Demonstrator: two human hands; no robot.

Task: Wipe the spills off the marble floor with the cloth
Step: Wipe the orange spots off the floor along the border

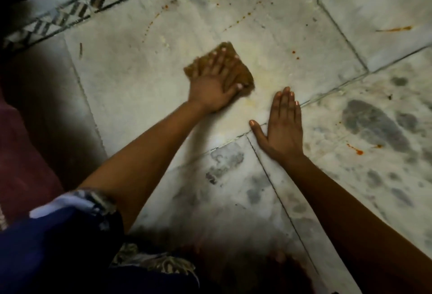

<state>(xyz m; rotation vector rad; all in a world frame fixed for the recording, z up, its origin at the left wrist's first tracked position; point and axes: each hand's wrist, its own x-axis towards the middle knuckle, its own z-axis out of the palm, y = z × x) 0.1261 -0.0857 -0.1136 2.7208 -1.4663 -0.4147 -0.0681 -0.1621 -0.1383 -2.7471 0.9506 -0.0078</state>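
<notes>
The marble floor point(131, 78) fills nearly all I can see, pale slabs split by dark joints, with a patterned border strip point(77, 11) running off toward eleven o'clock. My left hand point(216, 81) lies flat on the brown cloth point(243, 69) near the middle of the slab, fingers straight and spread, pressing it down rather than gripping it. My right hand point(280, 125) rests just beside it at about four o'clock from the cloth, palm down on a tile joint, fingers straight and holding nothing, apparently propping me up. Orange-red spills remain: a dotted arc point(254, 6) at twelve to one o'clock of the cloth, a streak point(395, 29) far out at two o'clock, a few small drops point(295, 54) just at two o'clock, and a blot point(358, 152) at four o'clock beyond my right hand. I judge the wiping only partly done. Since I am only pressing, the cloth could slide out or bunch under my palm. A loaded cloth could smear orange across the pale stone, and my bracing hand could slip on any wet patch.
</notes>
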